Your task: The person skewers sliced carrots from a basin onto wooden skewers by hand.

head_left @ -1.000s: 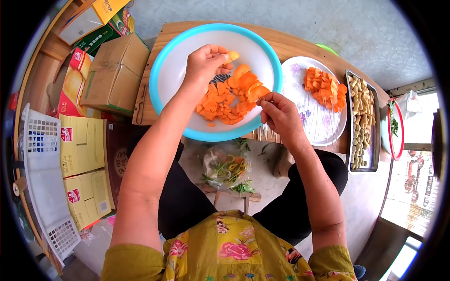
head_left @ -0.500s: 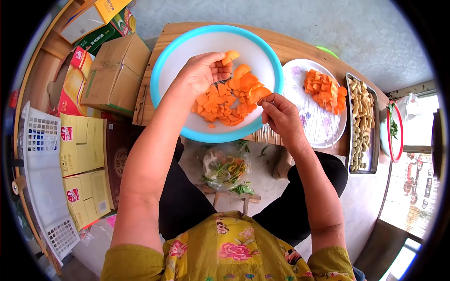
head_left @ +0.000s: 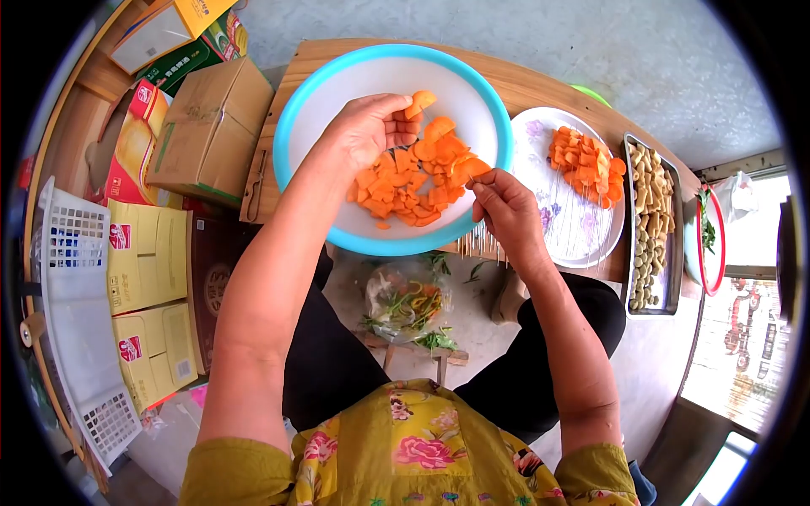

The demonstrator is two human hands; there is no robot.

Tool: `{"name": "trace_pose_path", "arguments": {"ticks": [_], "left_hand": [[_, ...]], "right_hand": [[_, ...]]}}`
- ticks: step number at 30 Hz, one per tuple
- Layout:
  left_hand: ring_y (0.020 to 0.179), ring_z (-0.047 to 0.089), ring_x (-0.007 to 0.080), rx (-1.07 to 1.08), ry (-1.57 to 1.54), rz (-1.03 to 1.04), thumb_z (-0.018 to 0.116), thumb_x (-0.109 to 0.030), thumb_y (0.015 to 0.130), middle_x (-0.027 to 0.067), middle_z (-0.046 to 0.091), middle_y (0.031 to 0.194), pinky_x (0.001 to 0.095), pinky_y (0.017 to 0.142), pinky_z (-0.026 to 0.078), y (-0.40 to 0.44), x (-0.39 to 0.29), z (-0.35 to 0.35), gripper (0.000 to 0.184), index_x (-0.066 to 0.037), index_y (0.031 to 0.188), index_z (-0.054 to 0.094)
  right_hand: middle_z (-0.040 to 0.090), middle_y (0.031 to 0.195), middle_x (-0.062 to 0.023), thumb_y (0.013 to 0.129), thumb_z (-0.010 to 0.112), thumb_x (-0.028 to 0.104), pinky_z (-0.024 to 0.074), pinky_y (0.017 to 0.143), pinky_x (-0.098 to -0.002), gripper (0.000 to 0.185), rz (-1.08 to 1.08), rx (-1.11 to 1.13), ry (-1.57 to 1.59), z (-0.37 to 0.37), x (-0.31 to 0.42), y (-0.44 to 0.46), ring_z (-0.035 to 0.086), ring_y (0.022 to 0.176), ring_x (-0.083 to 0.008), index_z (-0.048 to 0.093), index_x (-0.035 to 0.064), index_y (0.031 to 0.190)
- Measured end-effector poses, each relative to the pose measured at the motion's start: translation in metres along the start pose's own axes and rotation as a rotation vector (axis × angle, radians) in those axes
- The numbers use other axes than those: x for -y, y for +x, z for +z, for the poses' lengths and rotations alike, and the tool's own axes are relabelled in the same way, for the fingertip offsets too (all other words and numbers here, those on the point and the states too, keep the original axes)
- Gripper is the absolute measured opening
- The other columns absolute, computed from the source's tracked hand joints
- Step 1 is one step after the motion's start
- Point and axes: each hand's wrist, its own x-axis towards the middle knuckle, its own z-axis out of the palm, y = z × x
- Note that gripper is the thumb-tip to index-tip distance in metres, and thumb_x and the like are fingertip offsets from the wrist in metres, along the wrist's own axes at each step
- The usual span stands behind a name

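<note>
Between thumb and fingers, my left hand point(head_left: 375, 126) holds a carrot slice point(head_left: 420, 104) over a white basin with a blue rim point(head_left: 283, 126). A pile of carrot slices point(head_left: 396, 190) lies in the basin below. My right hand point(head_left: 509, 211) is pinched closed at the basin's right rim, apparently on a thin skewer that is mostly hidden. An orange carrot slice point(head_left: 469, 170) sits right at its fingertips. Under this hand, several thin skewers point(head_left: 479, 243) stick out over the table edge. A white flowered plate point(head_left: 530, 143) to the right bears skewered carrot pieces point(head_left: 585, 164).
A metal tray point(head_left: 672, 291) of skewered tan and greenish pieces lies right of the plate on the wooden table point(head_left: 325, 52). Beyond is a red-rimmed bowl point(head_left: 720, 253) with greens. Below, a plastic bag of vegetable scraps point(head_left: 409, 304) rests on a stool. Cardboard boxes point(head_left: 207, 126) stand left.
Both hands keep nearly the same pose over the basin. The carrot slice in my left hand has tilted slightly, and the whole view has shifted a little.
</note>
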Motion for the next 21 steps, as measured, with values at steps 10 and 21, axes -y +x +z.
{"name": "trace_pose_path", "arguments": {"ticks": [10, 21], "left_hand": [[0.074, 0.062, 0.0183, -0.039, 0.043, 0.024, 0.060, -0.014, 0.086, 0.0111, 0.065, 0.085, 0.0320, 0.069, 0.053, 0.001, 0.000, 0.001, 0.019, 0.002, 0.096, 0.062], [0.096, 0.063, 0.0239, 0.068, 0.031, -0.010, 0.058, -0.016, 0.088, 0.0134, 0.064, 0.105, 0.0362, 0.084, 0.053, 0.002, 0.009, 0.008, 0.023, -0.001, 0.105, 0.058]], "right_hand": [[0.052, 0.062, 0.0020, 0.094, 0.052, 0.014, 0.0265, 0.041, -0.0156, 0.012, 0.112, 0.075, 0.184, 0.001, 0.008, -0.005, 0.035, 0.046, -0.0013, 0.061, 0.0054, 0.096], [0.052, 0.062, 0.0015, 0.095, 0.051, 0.015, 0.0258, 0.041, -0.0160, 0.014, 0.084, 0.063, 0.151, 0.005, 0.011, -0.003, 0.035, 0.045, -0.0016, 0.060, 0.0050, 0.098]]}}
